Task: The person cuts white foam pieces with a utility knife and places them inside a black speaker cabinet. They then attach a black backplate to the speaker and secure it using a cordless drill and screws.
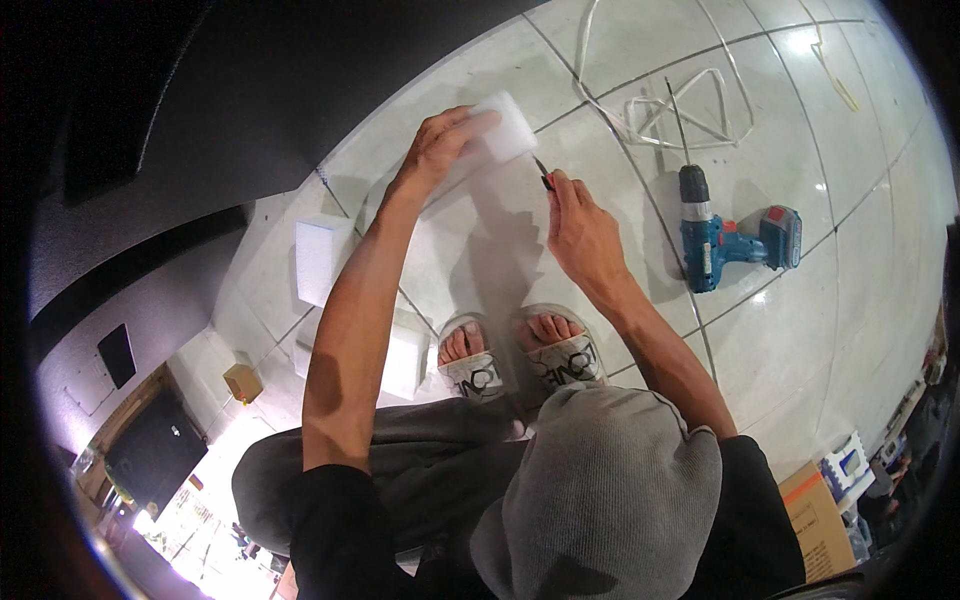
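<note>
Between the fingers and thumb of my left hand [437, 145] is a white foam block [508, 128], held above the tiled floor. My right hand [583, 228] is closed round the red and black handle of a utility knife [544, 174]. Its dark blade points up and left, close to the block's lower right corner; whether it touches I cannot tell. Most of the handle is hidden in my fingers. To the right of that hand a blue cordless drill [715, 240] lies on its side, a long thin bit [678, 122] pointing away from me.
A loop of white cord or strap [690, 120] lies beyond the drill. White foam blocks [322, 262] stand by my left forearm. Large black panels [230, 90] rise at the left. A cardboard box [815, 520] is at the lower right, a small brown block [242, 383] at the left.
</note>
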